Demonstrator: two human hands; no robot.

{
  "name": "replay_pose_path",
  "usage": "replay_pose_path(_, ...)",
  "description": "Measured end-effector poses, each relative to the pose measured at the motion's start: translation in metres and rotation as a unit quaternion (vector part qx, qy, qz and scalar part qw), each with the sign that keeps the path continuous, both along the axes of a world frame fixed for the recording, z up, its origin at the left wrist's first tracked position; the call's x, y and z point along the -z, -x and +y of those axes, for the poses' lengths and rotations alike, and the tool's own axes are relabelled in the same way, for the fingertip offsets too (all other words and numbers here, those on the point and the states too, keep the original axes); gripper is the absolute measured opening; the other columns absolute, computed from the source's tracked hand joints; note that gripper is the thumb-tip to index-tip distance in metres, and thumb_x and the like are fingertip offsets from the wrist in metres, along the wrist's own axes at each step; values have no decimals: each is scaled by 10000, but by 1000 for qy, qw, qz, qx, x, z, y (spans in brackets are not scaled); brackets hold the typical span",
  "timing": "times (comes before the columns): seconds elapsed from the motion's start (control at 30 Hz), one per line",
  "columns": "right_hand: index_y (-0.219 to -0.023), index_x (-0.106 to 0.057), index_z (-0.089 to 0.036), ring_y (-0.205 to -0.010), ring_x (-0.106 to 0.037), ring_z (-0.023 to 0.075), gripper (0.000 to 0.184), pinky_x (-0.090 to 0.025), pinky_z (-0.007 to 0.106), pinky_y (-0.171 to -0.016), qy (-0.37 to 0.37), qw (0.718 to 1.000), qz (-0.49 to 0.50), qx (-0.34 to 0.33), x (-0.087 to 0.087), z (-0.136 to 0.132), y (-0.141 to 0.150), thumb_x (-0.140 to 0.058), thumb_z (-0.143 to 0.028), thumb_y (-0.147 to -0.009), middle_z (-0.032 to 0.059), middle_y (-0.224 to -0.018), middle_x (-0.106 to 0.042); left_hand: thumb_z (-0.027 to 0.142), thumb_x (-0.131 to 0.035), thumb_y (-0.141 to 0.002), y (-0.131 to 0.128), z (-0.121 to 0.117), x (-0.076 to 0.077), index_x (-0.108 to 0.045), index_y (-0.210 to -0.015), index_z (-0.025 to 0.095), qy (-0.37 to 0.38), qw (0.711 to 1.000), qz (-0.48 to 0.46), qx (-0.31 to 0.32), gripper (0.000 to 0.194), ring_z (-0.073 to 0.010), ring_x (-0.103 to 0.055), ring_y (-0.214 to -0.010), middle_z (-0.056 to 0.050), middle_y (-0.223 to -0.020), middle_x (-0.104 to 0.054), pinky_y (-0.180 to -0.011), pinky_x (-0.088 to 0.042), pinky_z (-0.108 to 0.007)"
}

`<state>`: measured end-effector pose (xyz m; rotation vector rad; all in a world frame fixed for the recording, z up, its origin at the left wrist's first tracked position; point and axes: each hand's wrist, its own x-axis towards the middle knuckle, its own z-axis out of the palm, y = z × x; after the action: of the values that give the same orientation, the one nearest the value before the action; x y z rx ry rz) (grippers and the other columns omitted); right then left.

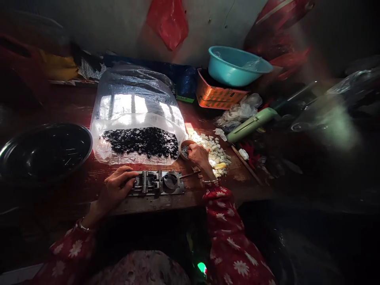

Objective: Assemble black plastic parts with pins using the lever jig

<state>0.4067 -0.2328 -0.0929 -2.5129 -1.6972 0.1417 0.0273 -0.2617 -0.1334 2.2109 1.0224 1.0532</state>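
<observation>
A metal jig (152, 183) with slots and a round dark part lies along the front edge of the wooden table. My left hand (118, 183) grips its left end between thumb and fingers. To the right, my right hand (199, 154) dips into a small brown bowl (183, 152) of tiny shiny pieces, its fingers closed. What they pinch, if anything, is hidden. Behind the jig, many small black round pieces (142, 141) lie in the mouth of a clear plastic bag (136, 85). A heap of pale small pieces (218, 148) spreads beside my right hand.
A dark metal basin (84, 138) stands at the left. At the back right, a turquoise basin (234, 73) rests on an orange basket (218, 95). A green tube-like object (252, 124) and a thin wooden stick (246, 164) lie at the right. A yellow-handled item (219, 166) lies by the pale heap.
</observation>
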Motion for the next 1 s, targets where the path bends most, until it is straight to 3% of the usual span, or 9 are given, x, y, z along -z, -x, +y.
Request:
replay_pose_path(0.17, -1050, -789, -200, -1113, -670, 281, 300, -409, 379, -947, -50, 999, 19, 4, 3, -9, -2, -492, -217, -1007, 125, -1154, -789, 312, -593, -1033, 0, 0, 1, -779, -1146, 253, 8, 1000, 7, 6, 225, -208, -698, -1163, -50, -1231, -717, -1039, -568, -347)
replay_pose_path(0.37, -994, -754, -180, -1003, -683, 295, 276, -450, 363, -862, -98, 994, 48, -9, 2, -12, -8, -482, -230, -995, 173, -1075, -779, 298, -598, -1038, 0, 0, 3, -765, -1168, 264, -4, 1000, 8, 7, 215, -203, -693, -1179, -41, -1242, -710, -1044, -558, -342)
replay_pose_path(0.5, -961, -721, -201, -936, -675, 281, 263, -456, 382, -866, -152, 984, 88, -17, -5, -17, -3, -473, -280, -996, 142, -1006, -774, 272, -609, -1031, 0, 0, 5, -765, -1155, 260, -26, 1000, 2, 1, 199, -199, -701, -1160, -49, -1226, -713, -1013, -573, -335)
replay_pose_path(0.57, -921, -697, -207, -840, -644, 246, 224, -462, 362, -803, -200, 964, 172, -33, -11, -24, 5, -511, -324, -964, 95, -918, -746, 252, -644, -1013, -1, -2, 4, -758, -1157, 251, -57, 998, -14, -23, 185, -206, -705, -1150, -60, -1221, -716, -1001, -579, -342)
replay_pose_path(0.67, -868, -673, -214, -704, -555, 186, 219, -446, 319, -687, -245, 908, 334, -61, -22, -39, 30, -587, -405, -931, 18, -768, -639, 221, -730, -957, -7, -12, -7, -753, -1115, 239, -139, 986, -28, -90, 161, -223, -719, -1093, -62, -1149, -748, -987, -572, -368)
replay_pose_path(0.73, -857, -671, -220, -668, -512, 164, 235, -433, 304, -650, -251, 867, 424, -72, -28, -49, 53, -628, -438, -931, -11, -723, -575, 210, -764, -931, -17, -21, -19, -744, -1083, 237, -163, 980, -40, -102, 156, -202, -727, -975, -40, -1051, -774, -936, -570, -351)
replay_pose_path(0.8, -856, -671, -225, -675, -509, 156, 227, -440, 299, -655, -250, 830, 492, -79, -31, -57, 80, -659, -437, -934, -16, -727, -564, 233, -769, -933, -34, -30, -32, -721, -1102, 231, -112, 988, -70, -82, 176, -132, -677, -754, -12, -979, -783, -790, -562, -280)
replay_pose_path(0.87, -856, -668, -228, -692, -522, 153, 214, -455, 294, -669, -242, 801, 541, -83, -32, -64, 106, -674, -426, -936, -16, -748, -579, 280, -769, -932, -54, -35, -41, -689, -1148, 225, 2, 993, -106, -55, 236, -68, -528, -548, 7, -955, -785, -604, -496, -222)
replay_pose_path(1.0, -845, -654, -224, -721, -549, 153, 212, -479, 283, -693, -228, 769, 591, -91, -26, -74, 145, -658, -415, -939, -18, -761, -601, 315, -774, -895, -83, -34, -44, -685, -1131, 207, 188, 962, -198, -30, 274, -54, -487, -505, -3, -908, -783, -514, -432, -189)
